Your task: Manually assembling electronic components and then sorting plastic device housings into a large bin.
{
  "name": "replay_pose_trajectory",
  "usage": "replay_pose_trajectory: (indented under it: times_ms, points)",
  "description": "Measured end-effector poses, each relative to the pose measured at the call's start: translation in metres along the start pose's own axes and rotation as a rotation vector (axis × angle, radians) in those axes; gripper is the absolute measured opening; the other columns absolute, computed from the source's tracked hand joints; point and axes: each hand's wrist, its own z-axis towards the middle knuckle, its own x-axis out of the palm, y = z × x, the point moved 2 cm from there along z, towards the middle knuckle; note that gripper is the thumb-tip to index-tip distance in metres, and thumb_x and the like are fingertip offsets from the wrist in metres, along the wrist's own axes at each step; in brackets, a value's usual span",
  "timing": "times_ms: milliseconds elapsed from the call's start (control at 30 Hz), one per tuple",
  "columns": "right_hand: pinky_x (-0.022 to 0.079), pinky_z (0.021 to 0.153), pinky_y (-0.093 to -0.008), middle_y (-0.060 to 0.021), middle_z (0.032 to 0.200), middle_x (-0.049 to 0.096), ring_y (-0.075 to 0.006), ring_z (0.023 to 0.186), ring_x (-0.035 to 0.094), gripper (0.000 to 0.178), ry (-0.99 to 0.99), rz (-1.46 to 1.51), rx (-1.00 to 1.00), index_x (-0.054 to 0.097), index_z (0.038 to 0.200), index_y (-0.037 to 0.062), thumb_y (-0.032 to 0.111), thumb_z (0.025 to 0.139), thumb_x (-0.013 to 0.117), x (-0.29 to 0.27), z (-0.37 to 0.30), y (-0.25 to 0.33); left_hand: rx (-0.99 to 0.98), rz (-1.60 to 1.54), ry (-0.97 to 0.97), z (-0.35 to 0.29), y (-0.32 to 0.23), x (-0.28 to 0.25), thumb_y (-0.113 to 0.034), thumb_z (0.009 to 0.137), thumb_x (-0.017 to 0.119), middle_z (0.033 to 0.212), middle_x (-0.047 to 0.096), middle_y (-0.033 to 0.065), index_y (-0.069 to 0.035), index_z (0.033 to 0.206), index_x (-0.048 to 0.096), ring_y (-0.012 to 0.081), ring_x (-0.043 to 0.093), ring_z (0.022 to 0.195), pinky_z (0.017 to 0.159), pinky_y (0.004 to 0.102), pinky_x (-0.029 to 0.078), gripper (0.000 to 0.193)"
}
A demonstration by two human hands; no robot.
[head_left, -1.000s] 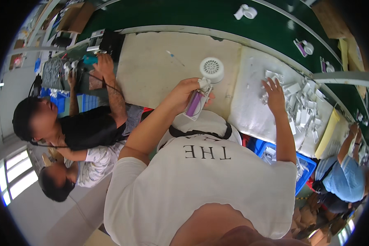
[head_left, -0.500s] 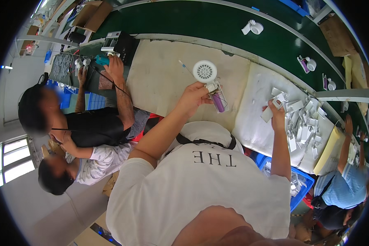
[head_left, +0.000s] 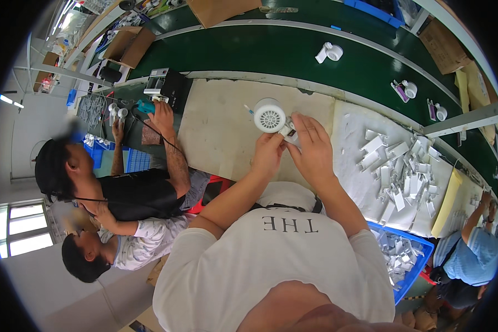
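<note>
A white handheld fan [head_left: 271,117] with a round slotted grille is in front of me, above the pale work mat [head_left: 221,122]. My left hand [head_left: 267,156] pinches it just below its round head. My right hand [head_left: 313,145] closes round the handle side, fingers laid over it and thumb underneath. Between the two hands shows a bit of white plastic casing [head_left: 294,137]; the rest of it and the handle's inside are covered by my right hand. To the right lies a loose heap of white plastic casing pieces [head_left: 406,180].
A blue crate [head_left: 423,260] of white pieces stands below the mat's right side. More fans [head_left: 332,52] lie on the green conveyor [head_left: 249,52] beyond. At left a co-worker [head_left: 132,182] handles a teal tool [head_left: 146,106] beside a black-and-silver machine [head_left: 166,83]. Another person [head_left: 465,252] works at far right.
My right hand has come from the heap to the fan, bringing a white casing piece. The handle's purple battery, visible before, is now covered. The fan head has shifted slightly left and nearer.
</note>
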Motion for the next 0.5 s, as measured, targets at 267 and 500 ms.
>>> replay_pose_trajectory:
  times_ms: [267,500]
  points:
    - [0.033,0.092,-0.0413,-0.0146,0.107,0.055,-0.0306,0.106,0.048,0.057,-0.019,-0.031,0.032,0.045,0.116,0.0025,0.014,0.064,0.065,0.009,0.006,0.005,0.175,0.12,-0.035,-0.005,-0.001,0.013,-0.006,0.081,0.053,0.095,0.058,0.0054,-0.001,0.099,0.055,0.0122,0.054,0.083,0.072,0.0255,0.043,0.019]
    - [0.04,0.082,-0.0331,-0.0118,0.094,0.058,-0.0253,0.095,0.054,0.045,-0.014,0.237,0.319,0.047,0.114,0.0023,0.021,0.075,0.06,-0.012,-0.001,-0.018,0.268,-0.012,0.096,0.004,-0.039,0.028,-0.01,0.08,0.052,0.099,0.056,0.0139,0.002,0.104,0.047,0.024,0.055,0.094,0.084,0.034,0.042,0.027]
